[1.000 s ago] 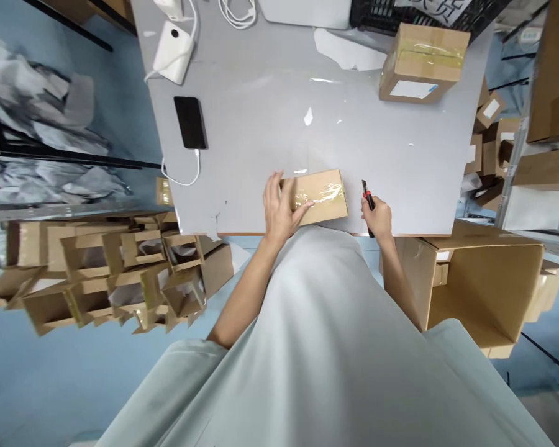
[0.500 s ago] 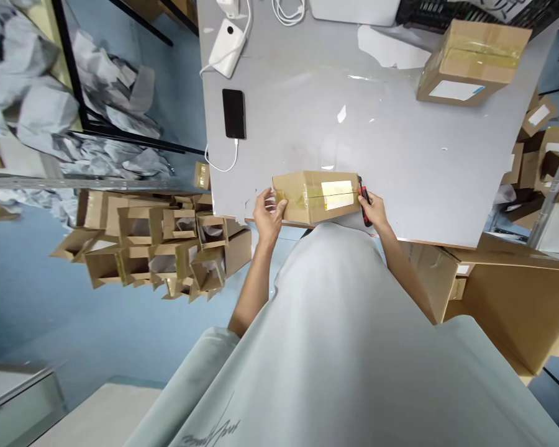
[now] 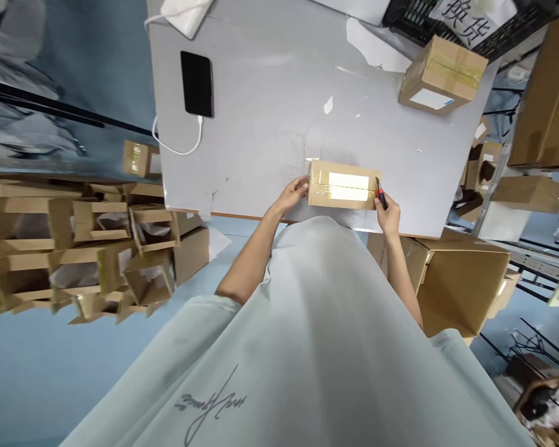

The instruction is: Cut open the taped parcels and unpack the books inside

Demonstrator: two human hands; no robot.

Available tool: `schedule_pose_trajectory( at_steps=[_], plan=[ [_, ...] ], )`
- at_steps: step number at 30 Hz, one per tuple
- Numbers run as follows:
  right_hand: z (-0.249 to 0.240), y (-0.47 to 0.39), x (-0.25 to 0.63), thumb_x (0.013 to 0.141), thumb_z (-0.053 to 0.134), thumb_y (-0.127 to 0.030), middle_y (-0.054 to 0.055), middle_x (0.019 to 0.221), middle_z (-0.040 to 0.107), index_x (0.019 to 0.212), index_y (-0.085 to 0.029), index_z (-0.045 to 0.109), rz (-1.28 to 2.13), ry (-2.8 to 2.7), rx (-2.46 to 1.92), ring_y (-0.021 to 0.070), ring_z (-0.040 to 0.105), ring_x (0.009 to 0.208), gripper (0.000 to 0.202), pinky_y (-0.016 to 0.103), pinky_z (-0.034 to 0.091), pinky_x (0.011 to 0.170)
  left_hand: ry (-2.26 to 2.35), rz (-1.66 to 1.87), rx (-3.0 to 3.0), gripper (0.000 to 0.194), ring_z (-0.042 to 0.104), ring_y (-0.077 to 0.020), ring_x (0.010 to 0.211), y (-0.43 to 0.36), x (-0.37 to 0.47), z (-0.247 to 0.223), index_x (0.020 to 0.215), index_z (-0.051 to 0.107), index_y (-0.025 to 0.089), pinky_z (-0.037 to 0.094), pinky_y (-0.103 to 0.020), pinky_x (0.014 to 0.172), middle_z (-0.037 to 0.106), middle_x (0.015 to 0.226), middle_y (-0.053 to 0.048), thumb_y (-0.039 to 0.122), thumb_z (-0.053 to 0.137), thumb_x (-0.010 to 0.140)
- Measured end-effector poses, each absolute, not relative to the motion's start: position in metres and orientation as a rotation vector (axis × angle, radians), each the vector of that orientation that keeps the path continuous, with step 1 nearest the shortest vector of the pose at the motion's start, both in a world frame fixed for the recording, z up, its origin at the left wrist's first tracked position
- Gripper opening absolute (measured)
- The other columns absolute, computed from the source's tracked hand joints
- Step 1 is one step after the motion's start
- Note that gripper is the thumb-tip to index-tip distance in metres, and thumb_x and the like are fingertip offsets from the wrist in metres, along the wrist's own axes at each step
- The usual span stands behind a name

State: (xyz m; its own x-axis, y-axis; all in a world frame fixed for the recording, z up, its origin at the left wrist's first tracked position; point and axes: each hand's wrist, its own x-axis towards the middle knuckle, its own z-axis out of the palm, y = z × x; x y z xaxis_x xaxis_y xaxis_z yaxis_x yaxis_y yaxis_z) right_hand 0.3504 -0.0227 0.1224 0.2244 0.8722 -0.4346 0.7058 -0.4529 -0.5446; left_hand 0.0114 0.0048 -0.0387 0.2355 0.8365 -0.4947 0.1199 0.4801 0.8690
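Note:
A small taped cardboard box [image 3: 345, 167] with a white label [image 3: 348, 186] on top lies near the front edge of the table. My left hand [image 3: 292, 194] grips its left end, fingers bent against the side and partly hidden by it. At the other end, my right hand [image 3: 389, 216] is closed round a red and black utility knife [image 3: 381, 195]. The knife's tip points away from me, along the right edge of the box.
On the grey table [image 3: 261, 112] are a phone [image 3: 197, 84] on a white cable, a white power bank [image 3: 186, 15], a second taped box [image 3: 442, 77] and a black crate [image 3: 412, 25]. Open cartons [image 3: 107, 248] are stacked at left; a large open carton [image 3: 461, 279] stands at right.
The box has turned so its label faces up more squarely. My left hand has shifted on its left end; the knife stays in my right hand. The view has swung right.

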Motion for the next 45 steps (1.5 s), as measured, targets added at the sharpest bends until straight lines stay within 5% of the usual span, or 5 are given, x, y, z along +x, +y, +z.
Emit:
schedule_pose_trajectory(
  at_steps=[8,14,22,32,45],
  plan=[
    [0.163,-0.016,0.32,0.11,0.047,-0.031,0.025,0.148,0.077,0.155,-0.014,0.072,0.715,-1.73,-2.413,0.0364,0.075,0.131,0.054,0.05,0.056,0.117,1.273,0.707,1.119,0.071,0.072,-0.0339,0.147,0.002,0.004,0.005,0.158,0.066,0.022,0.059,-0.056,0.126,0.067,0.167,-0.019,0.062,0.073,0.1],
    [0.2,0.015,0.271,0.117,0.05,-0.029,0.017,0.145,0.081,0.152,-0.018,0.073,1.079,-2.398,-2.11,0.0342,0.076,0.129,0.043,0.041,0.056,0.108,1.209,0.746,1.437,0.079,0.053,-0.0376,0.165,0.009,-0.001,0.043,0.167,0.062,0.029,0.051,-0.056,0.134,0.055,0.176,-0.016,0.062,0.083,0.098],
    [0.223,0.05,0.207,0.124,0.041,-0.032,0.02,0.141,0.079,0.151,-0.017,0.071,0.903,-3.077,-2.074,0.0351,0.078,0.119,0.043,0.039,0.053,0.093,1.123,0.65,1.474,0.068,0.053,-0.0397,0.165,0.018,0.001,0.029,0.161,0.069,0.032,0.042,-0.06,0.141,0.052,0.176,-0.013,0.045,0.084,0.096],
    [0.22,0.061,0.197,0.125,0.041,-0.034,0.021,0.133,0.082,0.146,-0.016,0.075,0.867,-3.214,-2.048,0.0361,0.081,0.118,0.044,0.042,0.054,0.096,1.11,0.675,1.461,0.069,0.053,-0.0405,0.165,0.012,0.002,0.022,0.161,0.069,0.032,0.048,-0.059,0.137,0.058,0.172,-0.013,0.047,0.081,0.095],
    [0.208,0.071,0.177,0.114,0.05,-0.016,0.028,0.131,0.082,0.141,-0.01,0.078,0.801,-3.276,-2.008,0.0399,0.078,0.127,0.039,0.048,0.058,0.105,1.072,0.712,1.425,0.068,0.055,-0.0361,0.162,0.012,0.003,0.019,0.16,0.07,0.03,0.046,-0.054,0.138,0.065,0.165,-0.011,0.044,0.081,0.095]
  ],
)
